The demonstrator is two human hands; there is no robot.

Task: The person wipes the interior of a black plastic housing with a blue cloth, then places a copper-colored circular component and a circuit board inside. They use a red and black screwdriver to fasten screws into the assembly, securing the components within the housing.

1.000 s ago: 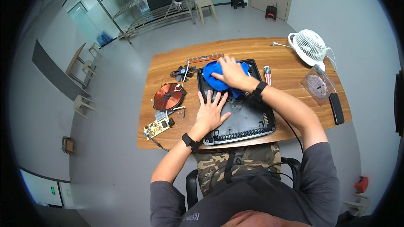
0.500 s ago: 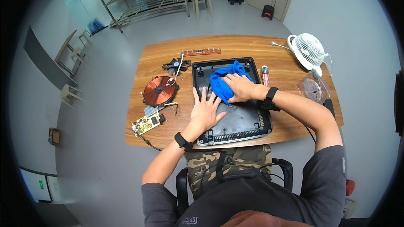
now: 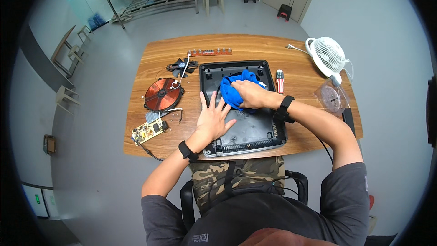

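Observation:
A black plastic appliance housing (image 3: pixel 248 132) lies open side up at the table's front edge, its ribs and vent slots showing. My right hand (image 3: pixel 249 94) grips a crumpled blue cloth (image 3: pixel 231 92) and presses it onto the inside of the housing; the fingertips are partly hidden in the folds. Fingers spread, my left hand (image 3: pixel 212 119) rests flat on the housing's left side. To the left lie a round copper coil (image 3: pixel 163 94), a circuit board (image 3: pixel 149 130) and a small black fan (image 3: pixel 182 66).
Behind the housing is a narrow red-brown board (image 3: pixel 210 52). A screwdriver with a striped handle (image 3: pixel 280 83) lies to the right. Farther right are a white electric fan (image 3: pixel 327 55) and a clear plastic bag (image 3: pixel 333 98). Small screws lie near the coil on the wooden table (image 3: pixel 259 45).
The whole view has shifted slightly. My right hand has moved a little over the housing, and the cloth's near corner is more bunched under it. My left hand stays in place.

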